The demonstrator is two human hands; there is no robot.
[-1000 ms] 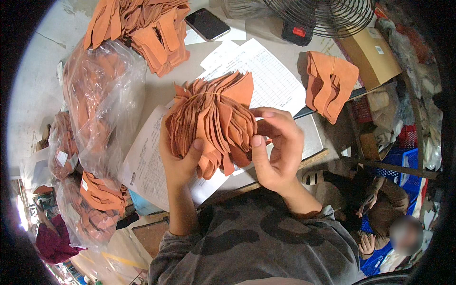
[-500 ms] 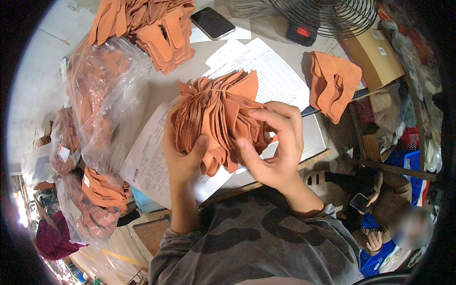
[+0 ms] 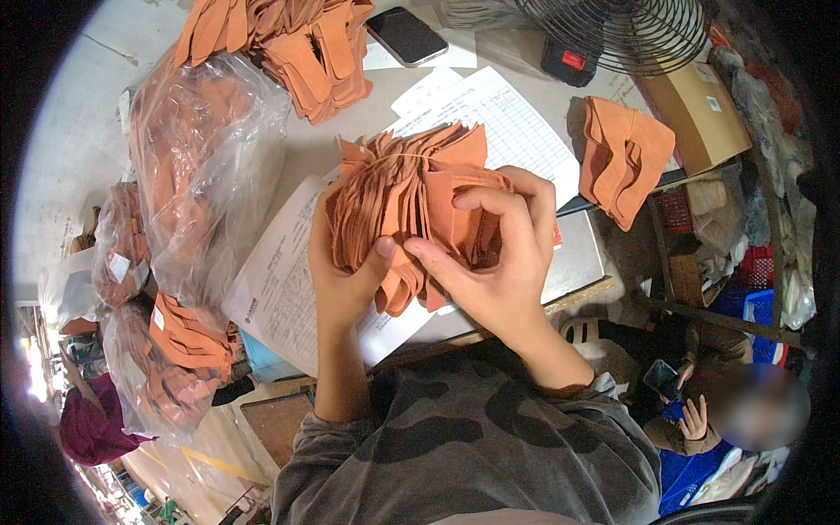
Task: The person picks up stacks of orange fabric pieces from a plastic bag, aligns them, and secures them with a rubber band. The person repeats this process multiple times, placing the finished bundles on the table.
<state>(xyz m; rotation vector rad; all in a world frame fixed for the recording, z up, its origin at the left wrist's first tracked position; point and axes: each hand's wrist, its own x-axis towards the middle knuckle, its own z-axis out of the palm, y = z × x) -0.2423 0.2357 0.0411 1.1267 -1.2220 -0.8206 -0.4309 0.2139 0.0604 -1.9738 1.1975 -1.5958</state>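
Both my hands hold a thick bundle of orange-brown cut leather-like pieces [image 3: 398, 206], bound by a thin rubber band, above the papers on the table. My left hand [image 3: 343, 276] is closed round its left side, thumb on the front edges. On the right side, my right hand [image 3: 499, 262] curls its fingers over several pieces, its thumb pressed against the edges near the left thumb. The bundle fans open between the two hands. Printed sheets [image 3: 280, 276] lie under it. A smaller banded bundle [image 3: 626, 162] of the same pieces rests at the table's right edge.
Plastic bags [image 3: 206, 175] of similar pieces fill the left side, with a loose pile [image 3: 319, 61] behind. A phone [image 3: 407, 37], a wire-guarded fan [image 3: 621, 31] and a cardboard box [image 3: 700, 118] stand along the back. At lower right sits another person [image 3: 700, 420] holding a phone.
My right fingers have shifted along the bundle's right part, spreading pieces wider apart. My right thumb has moved left toward the left thumb. The whole view has shifted slightly.
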